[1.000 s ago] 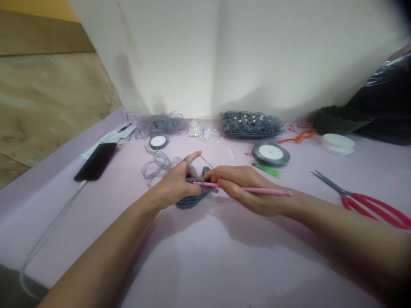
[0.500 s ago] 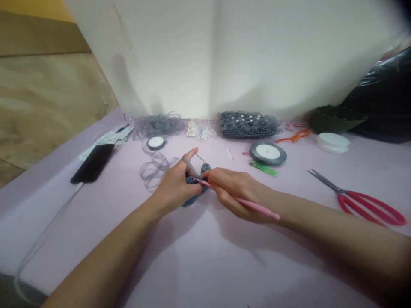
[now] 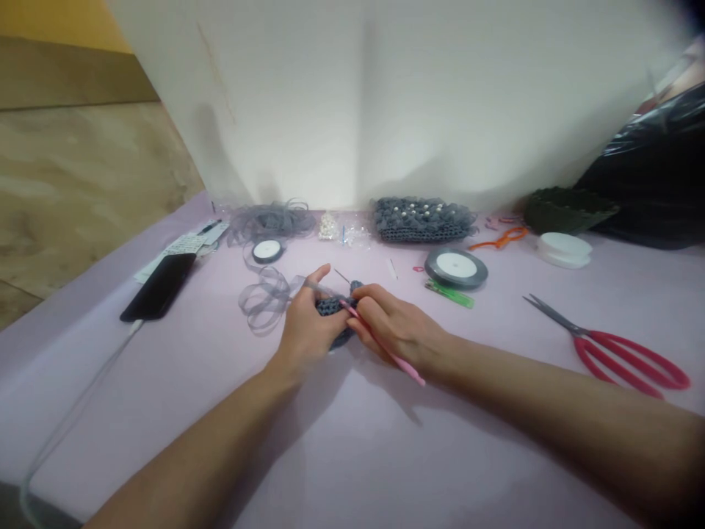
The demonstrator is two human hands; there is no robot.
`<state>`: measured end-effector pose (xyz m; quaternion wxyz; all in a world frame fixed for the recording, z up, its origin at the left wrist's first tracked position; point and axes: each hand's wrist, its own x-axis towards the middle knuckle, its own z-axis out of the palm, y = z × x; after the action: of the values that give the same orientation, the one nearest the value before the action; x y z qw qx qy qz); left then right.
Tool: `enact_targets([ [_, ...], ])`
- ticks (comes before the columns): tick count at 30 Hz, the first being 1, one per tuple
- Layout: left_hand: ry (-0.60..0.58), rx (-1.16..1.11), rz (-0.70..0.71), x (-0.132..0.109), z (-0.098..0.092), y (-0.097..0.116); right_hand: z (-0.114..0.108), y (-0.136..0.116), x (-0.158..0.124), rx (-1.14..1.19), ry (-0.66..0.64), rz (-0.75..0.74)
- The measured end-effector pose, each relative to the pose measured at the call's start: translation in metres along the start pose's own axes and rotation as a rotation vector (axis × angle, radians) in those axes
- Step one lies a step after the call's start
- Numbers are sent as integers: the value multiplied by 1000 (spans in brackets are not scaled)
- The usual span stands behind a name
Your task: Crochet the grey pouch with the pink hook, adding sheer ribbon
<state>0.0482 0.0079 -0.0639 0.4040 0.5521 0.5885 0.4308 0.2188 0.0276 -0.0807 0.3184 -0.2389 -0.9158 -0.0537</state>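
Observation:
My left hand (image 3: pixel 308 323) is closed around a small grey-blue crochet piece (image 3: pixel 329 307), its index finger raised. Grey organza ribbon (image 3: pixel 267 297) lies in loose loops on the table to the left and runs toward that hand. A pink-handled crochet hook (image 3: pixel 405 364) is gripped in my right hand (image 3: pixel 393 323), its handle slanting down to the right. The hook's head meets the crochet piece between both hands; the exact stitch is too small to make out. Just beyond the fingers a thin metal needle-like tip (image 3: pixel 341 275) sticks out.
Red-handled scissors (image 3: pixel 622 353) lie at right. A grey ribbon spool (image 3: pixel 456 267) partly covers a green cutter (image 3: pixel 452 294). Behind stand a beaded crochet pouch (image 3: pixel 421 220), pearl beads (image 3: pixel 329 226) and white spools (image 3: pixel 562 250). A phone (image 3: pixel 159 286) with its cable lies at left.
The pink handle has swung from pointing right to a steeper downward slant as my right hand turned. The ribbon strand at my left index finger sits lower. The camera view has shifted slightly.

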Motion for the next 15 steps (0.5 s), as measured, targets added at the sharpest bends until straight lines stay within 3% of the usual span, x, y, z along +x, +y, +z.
enact_targets([
  [3,-77,-372,-192,0,6,-1,0,6,0,4,49,-41],
  [6,-178,-577,-323,-1,6,1,-3,7,1,10,85,-84],
  [10,-374,-612,-331,1,-2,0,-9,8,2,46,119,-156],
  [15,-593,-565,-316,7,-16,-4,-16,12,1,137,72,-213],
])
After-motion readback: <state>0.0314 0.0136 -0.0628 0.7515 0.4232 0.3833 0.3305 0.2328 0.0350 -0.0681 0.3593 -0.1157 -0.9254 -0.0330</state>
